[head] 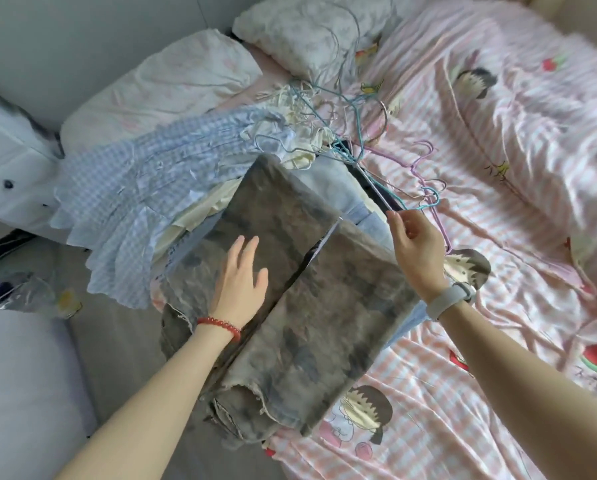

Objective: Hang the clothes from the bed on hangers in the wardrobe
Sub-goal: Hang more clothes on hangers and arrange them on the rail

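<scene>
You had mottled grey-brown trousers (290,271) before you, beside a blue-and-white checked garment (134,188). The bed sheet (463,375) was pink-and-white striped with cartoon figures and watermelons. The wire hangers (359,133) were teal, lilac and cream. A red bead bracelet (221,325) and a grey wristband (448,299) circled your wrists.
</scene>
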`<move>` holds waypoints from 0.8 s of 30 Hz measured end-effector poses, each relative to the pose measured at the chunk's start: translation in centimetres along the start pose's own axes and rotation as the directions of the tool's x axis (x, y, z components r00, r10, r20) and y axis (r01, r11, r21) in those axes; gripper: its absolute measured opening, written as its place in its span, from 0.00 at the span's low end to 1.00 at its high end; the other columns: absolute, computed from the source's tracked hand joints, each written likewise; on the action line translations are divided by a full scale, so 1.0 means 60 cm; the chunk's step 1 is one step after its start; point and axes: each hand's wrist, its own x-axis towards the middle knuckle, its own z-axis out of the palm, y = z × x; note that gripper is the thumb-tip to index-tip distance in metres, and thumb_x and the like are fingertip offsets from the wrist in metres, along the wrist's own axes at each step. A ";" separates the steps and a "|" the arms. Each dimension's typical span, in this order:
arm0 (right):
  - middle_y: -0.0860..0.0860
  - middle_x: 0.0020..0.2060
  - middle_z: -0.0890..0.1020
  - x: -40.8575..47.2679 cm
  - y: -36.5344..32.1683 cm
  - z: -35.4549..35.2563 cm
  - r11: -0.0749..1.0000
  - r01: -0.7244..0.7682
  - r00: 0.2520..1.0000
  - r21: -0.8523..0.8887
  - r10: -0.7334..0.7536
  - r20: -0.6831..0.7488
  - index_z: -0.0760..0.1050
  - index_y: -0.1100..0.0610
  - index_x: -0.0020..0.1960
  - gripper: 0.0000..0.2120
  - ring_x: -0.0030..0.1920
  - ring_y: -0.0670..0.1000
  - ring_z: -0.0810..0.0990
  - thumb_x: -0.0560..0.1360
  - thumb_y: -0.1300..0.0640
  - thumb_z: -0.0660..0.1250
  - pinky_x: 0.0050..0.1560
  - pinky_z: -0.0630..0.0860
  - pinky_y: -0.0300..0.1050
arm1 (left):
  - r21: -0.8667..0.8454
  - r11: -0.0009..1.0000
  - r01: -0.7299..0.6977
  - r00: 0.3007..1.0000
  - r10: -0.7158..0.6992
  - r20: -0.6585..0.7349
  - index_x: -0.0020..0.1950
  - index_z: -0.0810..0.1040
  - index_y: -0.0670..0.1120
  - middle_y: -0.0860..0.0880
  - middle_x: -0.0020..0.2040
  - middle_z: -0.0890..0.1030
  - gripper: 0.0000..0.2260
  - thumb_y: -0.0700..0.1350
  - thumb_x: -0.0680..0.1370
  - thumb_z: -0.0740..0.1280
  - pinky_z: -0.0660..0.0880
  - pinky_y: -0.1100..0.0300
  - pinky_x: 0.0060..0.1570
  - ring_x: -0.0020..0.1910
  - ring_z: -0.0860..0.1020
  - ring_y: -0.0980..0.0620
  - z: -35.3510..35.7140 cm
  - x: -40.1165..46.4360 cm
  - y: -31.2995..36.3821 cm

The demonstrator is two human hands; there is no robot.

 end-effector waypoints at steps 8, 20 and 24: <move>0.52 0.25 0.76 -0.049 -0.212 -0.034 0.898 0.439 0.898 0.008 -0.439 0.004 0.79 0.60 0.39 0.12 0.27 0.52 0.73 0.74 0.52 0.65 0.29 0.68 0.45 | 0.296 0.942 -0.158 0.876 0.272 -0.397 0.75 0.48 0.53 0.47 0.77 0.48 0.28 0.47 0.79 0.59 0.45 0.45 0.71 0.75 0.45 0.46 -0.261 -0.064 0.065; 0.54 0.23 0.77 -0.239 -0.477 0.000 0.540 0.829 0.553 0.146 -0.830 -0.067 0.79 0.61 0.35 0.15 0.24 0.54 0.76 0.72 0.51 0.66 0.24 0.73 0.44 | 0.268 0.955 -0.128 0.559 0.293 -0.775 0.46 0.78 0.38 0.44 0.40 0.78 0.04 0.37 0.75 0.64 0.69 0.64 0.40 0.38 0.74 0.52 -0.427 -0.433 -0.029; 0.55 0.27 0.80 -0.345 -0.548 0.012 0.461 0.857 0.475 0.231 -0.880 -0.008 0.79 0.62 0.38 0.10 0.28 0.57 0.79 0.72 0.56 0.67 0.28 0.76 0.50 | 0.173 0.980 -0.097 0.428 0.198 -0.882 0.43 0.79 0.41 0.49 0.38 0.78 0.04 0.39 0.75 0.65 0.70 0.66 0.38 0.36 0.73 0.56 -0.443 -0.584 -0.060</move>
